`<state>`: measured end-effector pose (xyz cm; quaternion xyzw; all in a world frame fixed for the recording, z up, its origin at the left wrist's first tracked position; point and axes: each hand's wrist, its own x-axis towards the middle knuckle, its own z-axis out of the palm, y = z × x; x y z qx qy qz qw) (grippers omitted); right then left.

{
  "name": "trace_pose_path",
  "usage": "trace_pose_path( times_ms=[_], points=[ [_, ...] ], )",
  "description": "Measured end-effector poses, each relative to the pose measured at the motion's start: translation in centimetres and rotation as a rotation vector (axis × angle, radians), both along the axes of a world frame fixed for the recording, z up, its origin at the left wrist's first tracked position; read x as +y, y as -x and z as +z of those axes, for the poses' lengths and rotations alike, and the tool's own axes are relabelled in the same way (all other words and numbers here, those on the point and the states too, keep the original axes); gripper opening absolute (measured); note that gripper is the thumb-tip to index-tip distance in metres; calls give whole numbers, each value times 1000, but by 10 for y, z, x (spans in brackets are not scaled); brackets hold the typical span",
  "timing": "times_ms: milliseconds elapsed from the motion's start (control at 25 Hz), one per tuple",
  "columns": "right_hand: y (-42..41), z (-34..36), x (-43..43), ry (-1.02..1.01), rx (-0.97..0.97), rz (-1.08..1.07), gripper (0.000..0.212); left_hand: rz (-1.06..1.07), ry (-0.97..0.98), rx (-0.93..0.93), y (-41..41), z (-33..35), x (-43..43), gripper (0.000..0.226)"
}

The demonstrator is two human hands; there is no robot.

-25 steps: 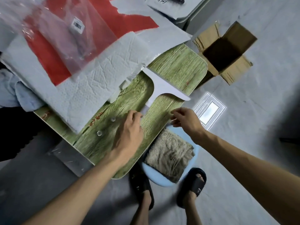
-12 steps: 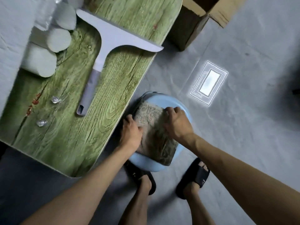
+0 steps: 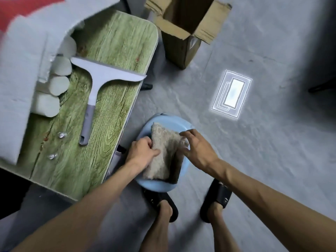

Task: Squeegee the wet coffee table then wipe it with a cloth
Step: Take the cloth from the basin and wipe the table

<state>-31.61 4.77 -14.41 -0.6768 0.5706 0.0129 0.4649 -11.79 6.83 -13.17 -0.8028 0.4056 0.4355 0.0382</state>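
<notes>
Down on the floor (image 3: 254,160) beside the green wood-grain surface (image 3: 116,42), a beige terry cloth (image 3: 167,142) lies in a pale blue plastic basin (image 3: 154,187); left hand (image 3: 141,151) and right hand (image 3: 198,150) each grip an edge. Best lifted evenly, folded flat, clear of the white grey-handled squeegee (image 3: 101,75) lying on the surface.

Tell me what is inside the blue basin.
A beige cloth, gripped by the left hand and right hand. It covers most of the basin, so any water beneath is hidden.
</notes>
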Motion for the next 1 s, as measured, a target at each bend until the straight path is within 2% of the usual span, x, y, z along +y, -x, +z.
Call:
trace_pose_path(
  times_ms=[120,240,320,400,520,600,680,840,920,1000],
  points=[
    [32,76,5,-132,-131,-105,51,26,15,133,42,75,-24,30],
    [72,179,2,-259,-349,-254,63,68,82,264,102,174,-61,28],
    [104,246,-9,-260,-512,-306,70,97,135,342,147,242,-88,25],
    [137,302,-26,-196,-587,-350,69,97,191,407,190,302,-111,19],
    [213,386,-49,-39,-566,-440,63,51,260,473,275,398,-138,19],
    [262,426,-62,89,-440,-447,62,6,294,531,331,444,-154,19],
    [321,460,-73,202,-312,-515,51,-34,298,567,395,482,-169,24],
    [414,495,-92,246,-207,-654,31,-118,276,624,501,511,-197,30],
    [464,498,-102,201,-208,-732,29,-175,255,629,555,510,-210,37],
    [521,491,-118,135,-212,-813,25,-246,200,648,614,502,-229,30]
  ],
)
